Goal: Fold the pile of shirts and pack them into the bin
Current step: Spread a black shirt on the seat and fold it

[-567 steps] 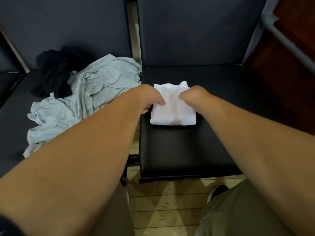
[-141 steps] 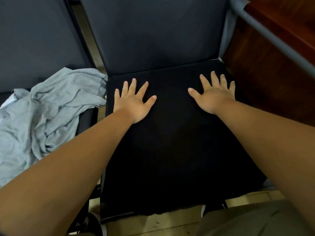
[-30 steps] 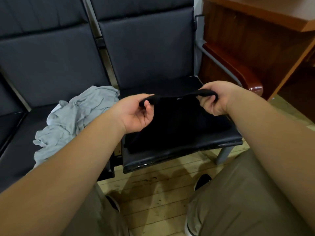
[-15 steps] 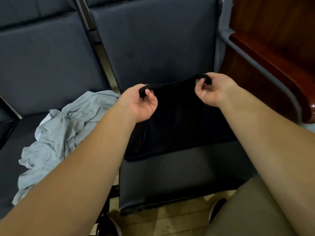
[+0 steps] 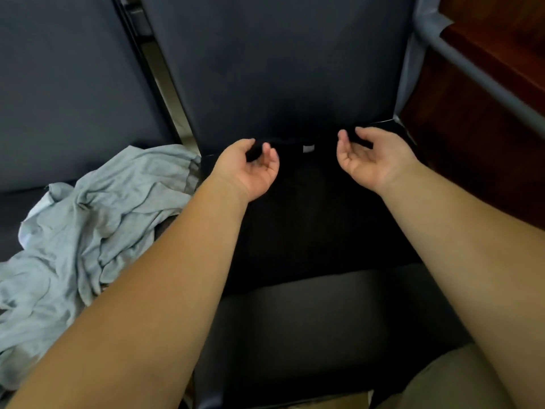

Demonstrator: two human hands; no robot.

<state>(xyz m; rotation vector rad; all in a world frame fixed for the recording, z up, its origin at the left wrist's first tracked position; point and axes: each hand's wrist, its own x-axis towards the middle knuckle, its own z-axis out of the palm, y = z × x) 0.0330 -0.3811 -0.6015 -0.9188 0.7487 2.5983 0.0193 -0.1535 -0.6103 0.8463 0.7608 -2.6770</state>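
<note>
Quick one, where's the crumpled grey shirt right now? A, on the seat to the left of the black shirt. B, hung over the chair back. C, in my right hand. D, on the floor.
A: the grey shirt lies crumpled on the left seat, beside the black shirt spread on the neighbouring seat.

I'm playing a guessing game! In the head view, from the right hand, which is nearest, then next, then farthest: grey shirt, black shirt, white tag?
1. black shirt: pinched in the right hand.
2. white tag: just to its left.
3. grey shirt: far left, on the next seat.
</note>
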